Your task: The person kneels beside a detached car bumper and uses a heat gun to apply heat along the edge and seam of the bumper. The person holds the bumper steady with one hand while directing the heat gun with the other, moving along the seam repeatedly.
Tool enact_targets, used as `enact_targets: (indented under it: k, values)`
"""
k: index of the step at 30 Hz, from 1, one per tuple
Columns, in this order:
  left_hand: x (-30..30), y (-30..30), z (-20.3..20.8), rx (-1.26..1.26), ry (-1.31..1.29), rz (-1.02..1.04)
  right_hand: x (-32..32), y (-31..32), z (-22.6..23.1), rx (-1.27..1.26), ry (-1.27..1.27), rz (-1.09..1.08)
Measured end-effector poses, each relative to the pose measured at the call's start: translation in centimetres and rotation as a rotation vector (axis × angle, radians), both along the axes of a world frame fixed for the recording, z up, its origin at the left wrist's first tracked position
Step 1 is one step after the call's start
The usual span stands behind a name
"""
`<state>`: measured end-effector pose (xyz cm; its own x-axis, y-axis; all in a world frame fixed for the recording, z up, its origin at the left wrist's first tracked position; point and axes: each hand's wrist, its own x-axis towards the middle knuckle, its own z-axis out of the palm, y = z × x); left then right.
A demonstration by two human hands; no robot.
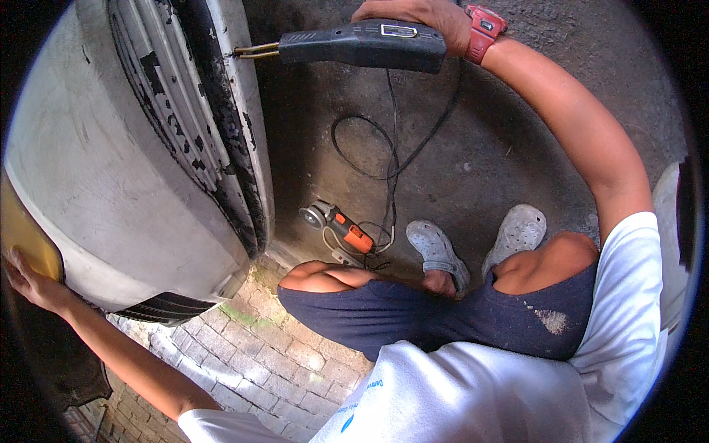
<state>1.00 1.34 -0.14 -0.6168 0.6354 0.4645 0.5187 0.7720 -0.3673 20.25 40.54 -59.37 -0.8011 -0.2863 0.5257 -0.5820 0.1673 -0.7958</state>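
Clasping boxy, black, brass-pronged tool (354, 48) in right hand (425, 13); resting left hand (33, 283), seemingly spread and empty, against yellowish panel (26, 230).

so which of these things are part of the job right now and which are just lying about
In the job, it seems:
black tool, held in the right hand
bumper, left hand at its edge

Apparently just lying about:
grinder, on the floor, untouched

Can't place: dark cord; it may feed the tool
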Motion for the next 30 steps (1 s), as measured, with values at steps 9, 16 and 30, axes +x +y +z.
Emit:
enact_targets:
  k: [9,16,30]
  values:
    - [-0.6,-0.7,0.8,0.016,-0.003,-0.003,0.3,0.1,0.3,0.003,-0.019,-0.006]
    - [-1.0,-0.7,0.6,0.069,-0.008,-0.028,0.5,0.0,0.4,0.023,-0.030,-0.019]
    - [0.1,0.4,-0.8,0.010,-0.004,-0.020,0.7,-0.1,0.2,0.032,-0.030,-0.037]
